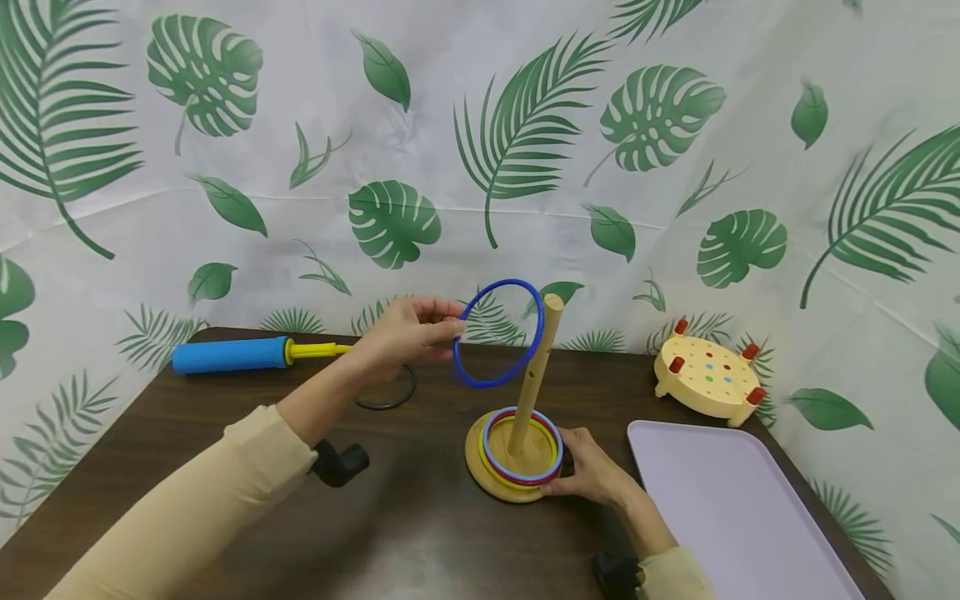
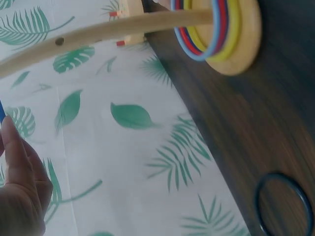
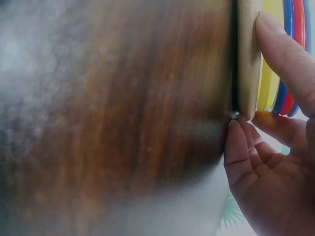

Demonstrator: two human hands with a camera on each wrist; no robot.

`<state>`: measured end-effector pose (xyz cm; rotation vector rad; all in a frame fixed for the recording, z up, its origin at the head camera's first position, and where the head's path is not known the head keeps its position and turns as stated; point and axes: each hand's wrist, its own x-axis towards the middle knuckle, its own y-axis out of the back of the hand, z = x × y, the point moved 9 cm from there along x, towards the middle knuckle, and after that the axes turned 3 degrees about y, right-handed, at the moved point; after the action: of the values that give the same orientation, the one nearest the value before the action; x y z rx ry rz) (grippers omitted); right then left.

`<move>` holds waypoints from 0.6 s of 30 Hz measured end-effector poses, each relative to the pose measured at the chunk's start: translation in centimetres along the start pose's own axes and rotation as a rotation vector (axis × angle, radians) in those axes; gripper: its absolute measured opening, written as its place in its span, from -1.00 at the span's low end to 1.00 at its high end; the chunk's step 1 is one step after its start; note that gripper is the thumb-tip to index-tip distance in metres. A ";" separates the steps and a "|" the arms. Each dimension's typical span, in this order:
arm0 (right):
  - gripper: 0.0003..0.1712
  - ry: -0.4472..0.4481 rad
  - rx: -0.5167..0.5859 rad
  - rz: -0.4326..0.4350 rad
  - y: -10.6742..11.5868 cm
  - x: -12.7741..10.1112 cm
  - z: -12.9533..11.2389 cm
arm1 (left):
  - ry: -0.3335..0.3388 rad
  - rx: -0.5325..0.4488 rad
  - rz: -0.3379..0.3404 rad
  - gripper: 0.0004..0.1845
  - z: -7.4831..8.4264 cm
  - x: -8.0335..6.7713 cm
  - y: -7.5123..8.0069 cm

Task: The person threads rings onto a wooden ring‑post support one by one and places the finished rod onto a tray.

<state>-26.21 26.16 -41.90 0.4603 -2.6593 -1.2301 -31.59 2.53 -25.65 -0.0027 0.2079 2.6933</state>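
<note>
My left hand (image 1: 408,333) pinches a dark blue ring (image 1: 480,384) between thumb and fingers, holding it upright beside the upper part of a wooden peg (image 1: 531,375). In the head view the ring's right side overlaps the peg; whether it encircles the peg I cannot tell. The peg leans slightly right on a round wooden base (image 1: 476,454). Several rings lie stacked around its foot, with a light blue ring (image 2: 217,29) on top and a yellow ring (image 3: 266,88) lowest. My right hand (image 1: 592,471) grips the base's right edge, thumb above and fingers at the rim.
A dark ring (image 1: 386,407) lies on the brown table (image 1: 390,533) behind my left forearm. Further back left is a blue pump (image 1: 232,355) with a yellow end. At right are a lilac tray (image 1: 720,500) and a cream pegged toy (image 1: 708,375). A leaf-printed sheet (image 1: 465,150) hangs behind.
</note>
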 end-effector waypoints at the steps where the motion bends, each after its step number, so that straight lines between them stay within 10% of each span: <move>1: 0.01 -0.003 0.002 -0.001 0.0 0.0 0.0 | -0.004 0.000 -0.004 -0.67 0.1 0.2 -0.4; 11: 0.00 0.037 -0.021 -0.001 0.2 0.0 -0.3 | 0.019 -0.056 -0.006 -0.71 -0.1 2.3 -3.1; 18: -0.02 0.054 -0.002 0.000 0.3 0.0 -0.3 | 0.100 -0.053 -0.018 -0.71 -3.3 3.4 -4.5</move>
<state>-26.21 26.12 -41.51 0.4866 -2.6129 -1.2024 -32.86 7.49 -29.64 -0.1554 0.1660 2.6822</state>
